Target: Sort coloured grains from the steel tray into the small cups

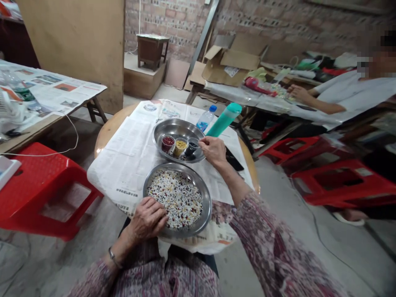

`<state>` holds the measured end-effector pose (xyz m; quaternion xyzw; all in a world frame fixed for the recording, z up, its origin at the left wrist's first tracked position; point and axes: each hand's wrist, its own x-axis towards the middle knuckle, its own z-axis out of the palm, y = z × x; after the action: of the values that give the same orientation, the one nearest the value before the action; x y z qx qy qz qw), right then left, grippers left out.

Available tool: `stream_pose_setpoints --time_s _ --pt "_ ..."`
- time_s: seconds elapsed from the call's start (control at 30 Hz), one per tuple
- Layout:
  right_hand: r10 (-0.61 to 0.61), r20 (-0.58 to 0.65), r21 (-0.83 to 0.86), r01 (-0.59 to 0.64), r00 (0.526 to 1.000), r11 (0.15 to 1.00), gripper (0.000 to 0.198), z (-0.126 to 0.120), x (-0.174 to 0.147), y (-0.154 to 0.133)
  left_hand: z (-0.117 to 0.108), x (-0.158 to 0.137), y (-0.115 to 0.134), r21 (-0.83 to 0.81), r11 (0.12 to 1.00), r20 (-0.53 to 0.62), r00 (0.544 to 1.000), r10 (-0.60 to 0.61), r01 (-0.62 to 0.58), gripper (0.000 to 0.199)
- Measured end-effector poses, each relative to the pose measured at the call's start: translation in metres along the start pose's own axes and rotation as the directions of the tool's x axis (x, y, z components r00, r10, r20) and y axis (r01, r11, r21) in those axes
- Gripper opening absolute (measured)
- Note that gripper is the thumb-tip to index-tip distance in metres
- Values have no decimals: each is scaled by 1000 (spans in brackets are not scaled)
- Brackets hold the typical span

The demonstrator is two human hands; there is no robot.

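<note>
Far left, a red plastic stool (46,189) beside a long table (46,107) spread with newspaper. Toward the middle, a round table under newspaper (126,156). On its near edge, a steel plate of mixed beans and grains (177,199) – white, dark red and yellow together. Left hand (149,218) resting on that plate's near-left rim, fingers (161,218) curled loosely down onto the grains; whether anything is pinched between them cannot be told. Just behind, a second steel plate (176,128) holding three small cups in a row: red beans (167,143), yellow grains (180,147), dark beans (192,147). Right hand (213,150) poised at the dark cup – fingertips (201,143) drawn together right over its rim, anything held too small to make out. Beyond, a clear bottle with a blue cap (206,119) and a teal flask (224,119). Far right, another person (349,93) seated at a cluttered table, with red stools (343,181) below.
</note>
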<state>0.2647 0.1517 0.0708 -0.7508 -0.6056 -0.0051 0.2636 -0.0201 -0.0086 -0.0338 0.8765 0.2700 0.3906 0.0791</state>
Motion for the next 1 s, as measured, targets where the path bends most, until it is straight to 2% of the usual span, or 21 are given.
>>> stream_pose_setpoints --time_s 0.07,0.17,0.4,0.53,0.8,0.93,1.0 --pt "30 110 -123 -16 993 992 24 5 18 -4 0 0 -1 -22 1000 -6 1000 -2 1 12" --pt "52 267 -275 25 962 961 23 12 37 -7 0 0 -1 -37 999 -8 1000 -2 2 11" --pt "73 406 -409 110 911 906 24 23 54 -11 1 -1 0 -35 999 0 1000 -21 21 13" --pt "72 414 -422 122 907 898 23 24 54 -12 1 -1 0 -37 999 -12 1000 -25 25 14" --pt "21 361 -397 132 933 908 26 22 42 -12 3 -2 0 4 1000 -24 1000 -17 17 19" --pt "-51 246 -204 103 968 973 26 7 14 -15 5 -4 0 47 999 1 1000 -17 17 21" --pt "-144 251 -34 158 957 987 24 -1 -17 -17 6 -5 0 75 997 18 1000 -18 16 21"
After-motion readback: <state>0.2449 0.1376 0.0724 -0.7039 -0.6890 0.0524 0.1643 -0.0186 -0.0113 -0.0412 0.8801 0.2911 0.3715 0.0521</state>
